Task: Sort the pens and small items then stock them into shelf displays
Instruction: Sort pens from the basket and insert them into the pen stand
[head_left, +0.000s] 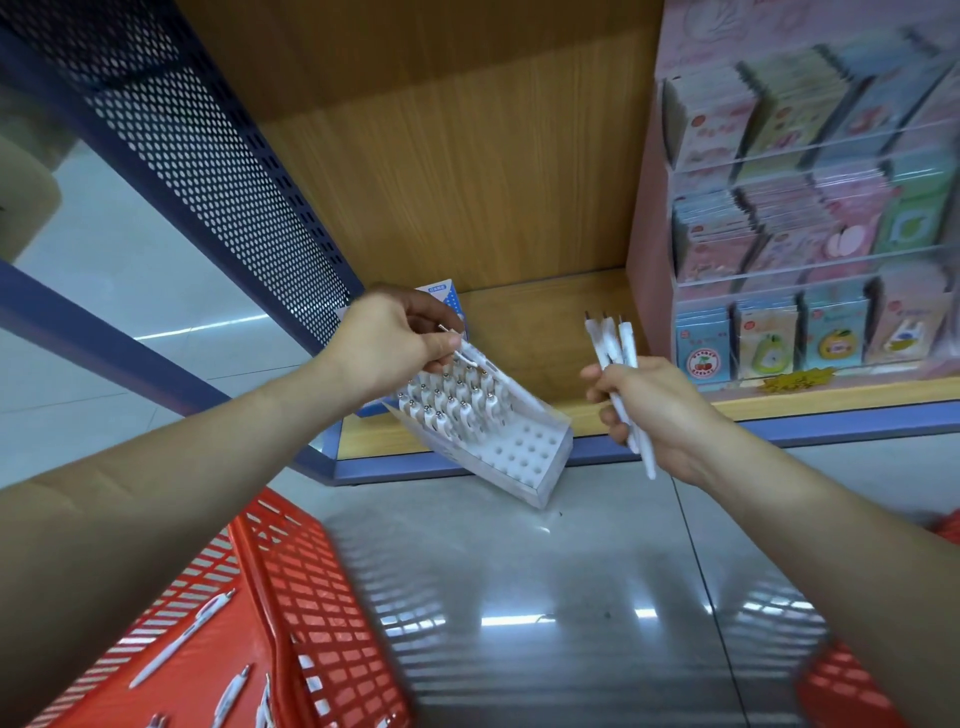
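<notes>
A clear pen display box (524, 457) with a white holed insert sits tilted over the front edge of the wooden shelf (535, 322). Several white pens (457, 400) fill its rear rows; the front holes are bare. My left hand (389, 343) is above the box, fingers pinched on one white pen at the top row. My right hand (649, 410) hovers to the right of the box, closed around a bunch of three white pens (613, 343) with tips pointing up.
A red plastic basket (291, 597) at lower left holds several loose white pens (182, 639). Another red basket's edge (841, 691) shows at lower right. A pink rack of sticker packs (795, 249) fills the shelf's right side. A blue-white carton (447, 301) stands behind my left hand.
</notes>
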